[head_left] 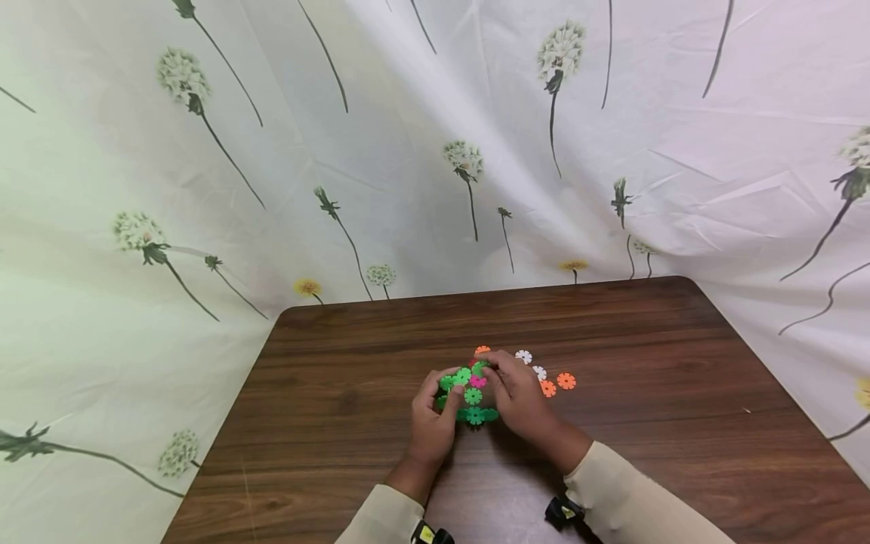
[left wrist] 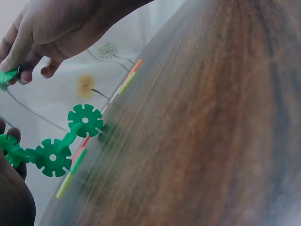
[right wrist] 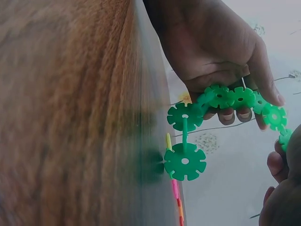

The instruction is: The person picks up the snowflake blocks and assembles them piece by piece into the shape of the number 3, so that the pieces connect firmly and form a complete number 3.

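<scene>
Green notched plastic discs [head_left: 473,396] are slotted together into a chain, held over the table between both hands. My left hand [head_left: 432,427] grips the chain, its thumb on the near side and its fingers behind, as the right wrist view shows. Some linked discs [right wrist: 185,161] hang below that palm. Between thumb and fingers, my right hand [head_left: 522,397] pinches a green disc [left wrist: 8,75] at the chain's upper end. That disc is partly covered by the fingers, and whether it is joined to its neighbour I cannot tell.
Loose discs lie flat just beyond and right of the hands: orange discs [head_left: 566,381], white discs [head_left: 523,357] and a pink disc [head_left: 478,382]. The brown wooden table [head_left: 340,370] meets a white flower-print cloth [head_left: 408,151] at its far edge.
</scene>
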`<state>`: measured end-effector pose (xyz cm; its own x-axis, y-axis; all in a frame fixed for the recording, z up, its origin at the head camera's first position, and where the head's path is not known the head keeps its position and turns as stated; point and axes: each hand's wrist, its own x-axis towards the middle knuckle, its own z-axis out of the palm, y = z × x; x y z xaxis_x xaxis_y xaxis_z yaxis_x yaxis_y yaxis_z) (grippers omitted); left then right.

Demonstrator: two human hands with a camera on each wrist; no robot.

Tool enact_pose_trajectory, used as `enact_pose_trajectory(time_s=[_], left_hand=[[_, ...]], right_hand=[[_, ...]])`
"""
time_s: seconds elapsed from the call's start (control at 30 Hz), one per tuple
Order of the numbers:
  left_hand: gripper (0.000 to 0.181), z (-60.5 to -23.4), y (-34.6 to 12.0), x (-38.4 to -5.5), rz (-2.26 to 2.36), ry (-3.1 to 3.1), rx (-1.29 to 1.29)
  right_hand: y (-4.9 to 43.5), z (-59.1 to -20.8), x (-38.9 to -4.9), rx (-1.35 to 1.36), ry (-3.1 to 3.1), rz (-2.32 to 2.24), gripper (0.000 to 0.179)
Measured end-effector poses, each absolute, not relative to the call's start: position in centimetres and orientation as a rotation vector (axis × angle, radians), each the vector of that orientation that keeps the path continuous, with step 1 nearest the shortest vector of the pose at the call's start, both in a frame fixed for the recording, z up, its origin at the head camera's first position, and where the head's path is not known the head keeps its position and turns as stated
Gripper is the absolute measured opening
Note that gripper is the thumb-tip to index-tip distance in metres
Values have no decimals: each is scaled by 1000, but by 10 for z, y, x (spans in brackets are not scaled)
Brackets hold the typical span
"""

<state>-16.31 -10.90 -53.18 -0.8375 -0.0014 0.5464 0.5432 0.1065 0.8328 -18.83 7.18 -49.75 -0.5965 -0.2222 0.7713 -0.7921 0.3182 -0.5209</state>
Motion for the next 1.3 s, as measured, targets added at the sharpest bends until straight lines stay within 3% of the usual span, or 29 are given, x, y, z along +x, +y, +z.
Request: enact_pose_trajectory(time_s=[0.3,1.3], left_hand=[[27,-532,-108,-164,-1729,-1960,-572],[26,-527,-102,-158,-1715,-1955,-578]], right_hand=[[73,-498,-188,934,-1955,1192,32],[73,-498,-184,994,-1909,1274,32]])
